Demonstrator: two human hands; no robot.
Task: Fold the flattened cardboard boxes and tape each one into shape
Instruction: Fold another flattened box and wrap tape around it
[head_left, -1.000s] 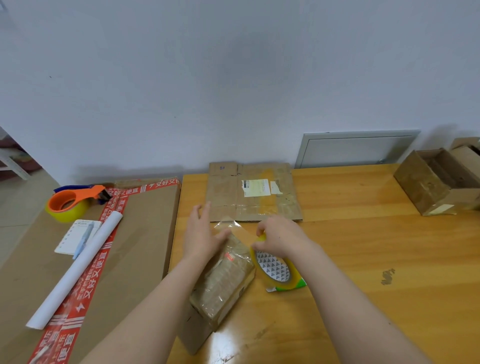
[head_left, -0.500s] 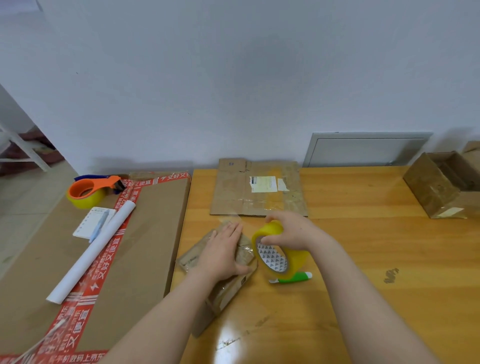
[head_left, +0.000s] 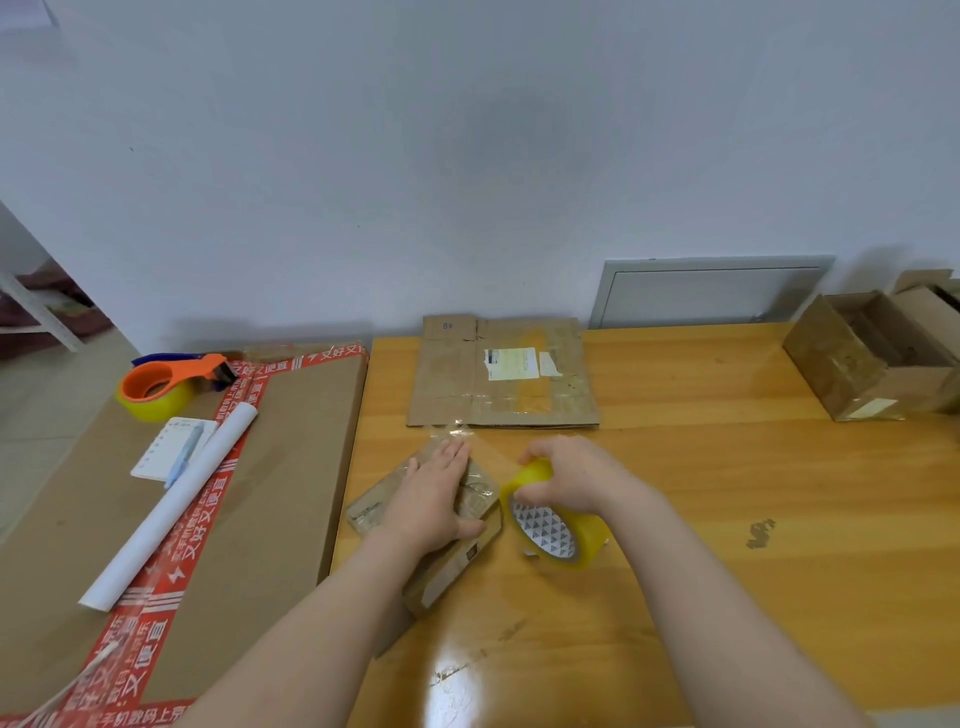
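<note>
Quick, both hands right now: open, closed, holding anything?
Left hand: open, fingers straight, pressing flat on the small box.
Right hand: closed, gripping the yellow tape roll.

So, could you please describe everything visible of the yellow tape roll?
The tape roll is glossy translucent yellow, wound on a white core printed with grey triangles. It is tilted on edge, core facing the camera, at or just above the table. The right hand grips its top. A clear strip runs from it to the box beside it.
</note>
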